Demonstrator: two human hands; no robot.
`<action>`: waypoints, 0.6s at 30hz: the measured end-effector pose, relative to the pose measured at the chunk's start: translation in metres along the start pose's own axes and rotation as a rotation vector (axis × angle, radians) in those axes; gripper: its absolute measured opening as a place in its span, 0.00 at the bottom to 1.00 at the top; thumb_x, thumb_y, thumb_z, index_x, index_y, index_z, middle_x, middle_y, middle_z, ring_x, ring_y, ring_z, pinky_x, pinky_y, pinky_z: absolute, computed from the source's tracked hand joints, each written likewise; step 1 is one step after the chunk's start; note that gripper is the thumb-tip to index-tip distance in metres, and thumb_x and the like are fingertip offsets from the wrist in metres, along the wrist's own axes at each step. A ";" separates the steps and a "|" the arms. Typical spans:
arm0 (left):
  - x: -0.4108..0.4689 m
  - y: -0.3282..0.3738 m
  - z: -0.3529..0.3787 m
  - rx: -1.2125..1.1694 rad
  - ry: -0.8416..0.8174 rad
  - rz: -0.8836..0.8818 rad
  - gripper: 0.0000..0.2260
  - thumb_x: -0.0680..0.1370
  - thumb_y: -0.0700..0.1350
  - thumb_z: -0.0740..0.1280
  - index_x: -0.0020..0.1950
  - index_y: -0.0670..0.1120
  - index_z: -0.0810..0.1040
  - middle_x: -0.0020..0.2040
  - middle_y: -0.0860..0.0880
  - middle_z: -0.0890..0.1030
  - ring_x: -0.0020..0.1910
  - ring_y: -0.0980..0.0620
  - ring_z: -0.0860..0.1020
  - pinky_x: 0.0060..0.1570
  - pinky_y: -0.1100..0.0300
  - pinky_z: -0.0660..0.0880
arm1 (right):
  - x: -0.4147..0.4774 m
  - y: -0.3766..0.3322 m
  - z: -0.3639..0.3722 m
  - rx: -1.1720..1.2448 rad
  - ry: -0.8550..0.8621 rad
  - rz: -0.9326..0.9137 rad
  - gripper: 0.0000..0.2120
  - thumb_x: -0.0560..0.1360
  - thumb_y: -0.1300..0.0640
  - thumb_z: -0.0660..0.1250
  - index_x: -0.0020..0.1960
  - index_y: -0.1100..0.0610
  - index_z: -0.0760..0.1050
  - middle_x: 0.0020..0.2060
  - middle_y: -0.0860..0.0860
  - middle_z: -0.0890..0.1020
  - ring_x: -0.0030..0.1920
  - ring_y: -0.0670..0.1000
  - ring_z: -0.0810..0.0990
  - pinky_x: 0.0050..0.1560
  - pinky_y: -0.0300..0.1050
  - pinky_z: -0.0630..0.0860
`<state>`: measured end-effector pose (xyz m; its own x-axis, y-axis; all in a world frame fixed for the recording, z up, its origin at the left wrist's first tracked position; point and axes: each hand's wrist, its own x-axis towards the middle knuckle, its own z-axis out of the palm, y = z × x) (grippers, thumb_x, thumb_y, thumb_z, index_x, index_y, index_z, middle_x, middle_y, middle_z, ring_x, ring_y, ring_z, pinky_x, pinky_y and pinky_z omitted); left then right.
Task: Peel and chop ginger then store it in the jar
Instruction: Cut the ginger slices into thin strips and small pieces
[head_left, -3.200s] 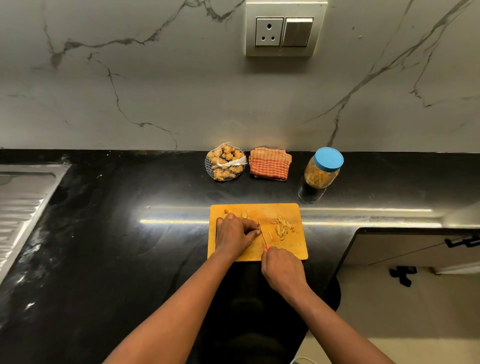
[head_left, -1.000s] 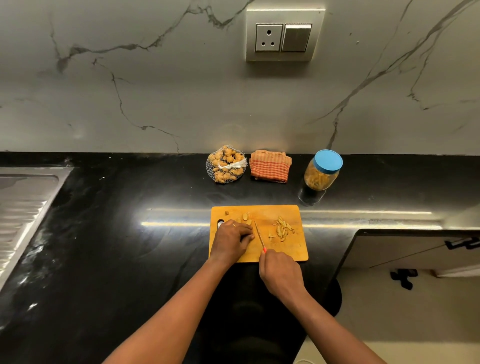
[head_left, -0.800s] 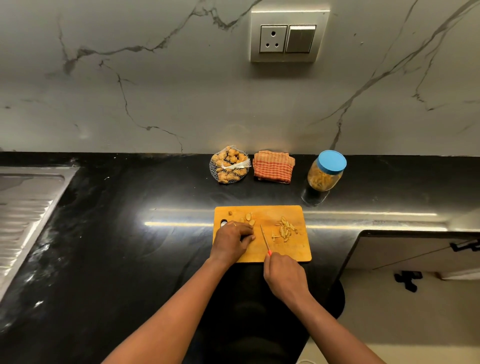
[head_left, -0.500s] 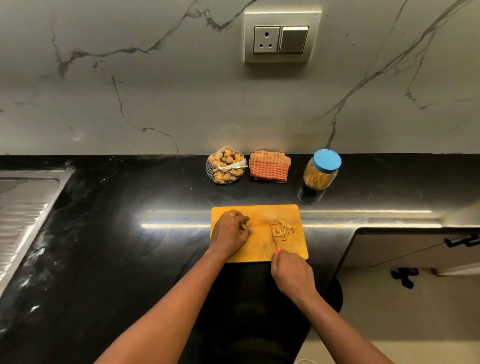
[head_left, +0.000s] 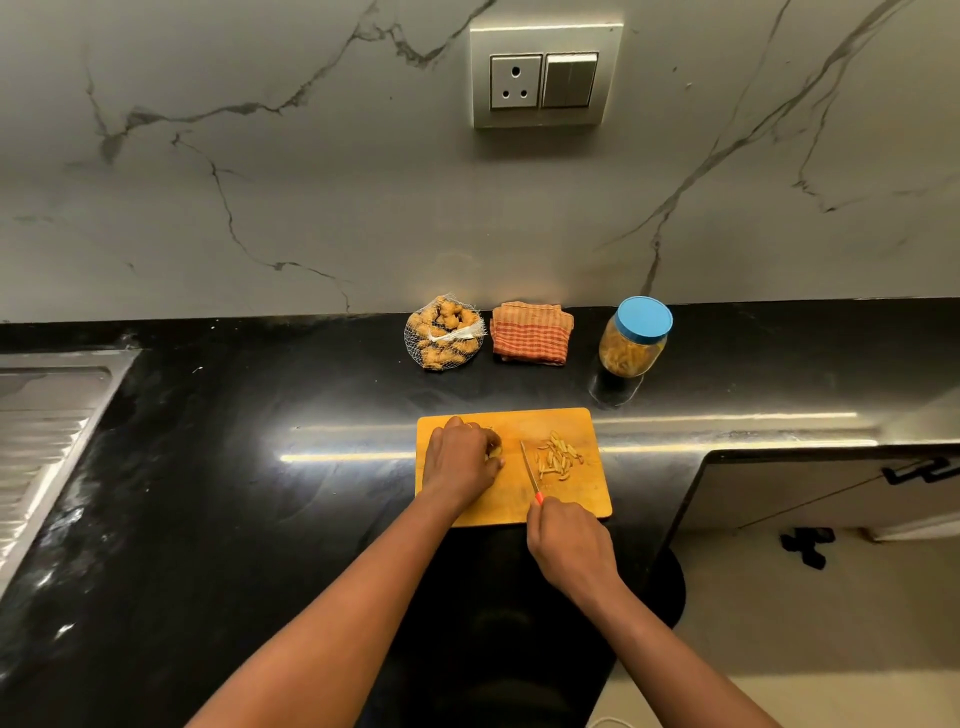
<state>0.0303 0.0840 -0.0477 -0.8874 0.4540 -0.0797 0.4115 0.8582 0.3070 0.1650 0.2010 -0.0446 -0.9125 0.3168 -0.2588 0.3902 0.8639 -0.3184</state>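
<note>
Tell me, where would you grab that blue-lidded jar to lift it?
Probably grip the jar around its clear body, just below the blue lid, reaching from the front: it stands upright, apart from the cloth on its left, with open counter before it.

Left hand (head_left: 460, 460): has moved from the near middle of the orange wooden cutting board (head_left: 519, 512) to its far-left part, now curled over the pale ginger slices (head_left: 496, 451) that lay bare.
Thin red-handled knife (head_left: 530, 470): blade no longer against the left fingers; now apart, between that hand and the pile of chopped ginger strips (head_left: 558, 457).
</note>
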 end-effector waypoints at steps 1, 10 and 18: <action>0.000 0.001 0.000 0.003 -0.010 0.002 0.15 0.75 0.55 0.70 0.60 0.53 0.81 0.52 0.54 0.83 0.55 0.51 0.73 0.54 0.55 0.72 | 0.000 0.000 0.000 -0.006 -0.001 -0.006 0.19 0.83 0.46 0.50 0.48 0.53 0.76 0.39 0.50 0.80 0.38 0.51 0.80 0.39 0.50 0.80; -0.002 0.011 0.006 -0.188 -0.088 -0.079 0.11 0.71 0.46 0.73 0.53 0.52 0.85 0.46 0.55 0.85 0.49 0.54 0.79 0.54 0.51 0.76 | 0.001 0.001 -0.001 0.011 0.001 -0.014 0.20 0.83 0.45 0.50 0.47 0.54 0.77 0.39 0.50 0.80 0.38 0.51 0.79 0.37 0.48 0.76; -0.007 0.008 0.010 -0.229 -0.061 -0.098 0.11 0.70 0.53 0.75 0.51 0.52 0.85 0.43 0.55 0.85 0.46 0.55 0.79 0.53 0.52 0.76 | 0.001 0.000 0.003 0.003 -0.009 -0.015 0.20 0.83 0.45 0.50 0.47 0.54 0.76 0.38 0.50 0.79 0.38 0.51 0.79 0.37 0.49 0.76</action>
<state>0.0421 0.0897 -0.0541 -0.9038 0.3910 -0.1740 0.2606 0.8253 0.5009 0.1642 0.2005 -0.0473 -0.9172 0.3000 -0.2623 0.3767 0.8674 -0.3252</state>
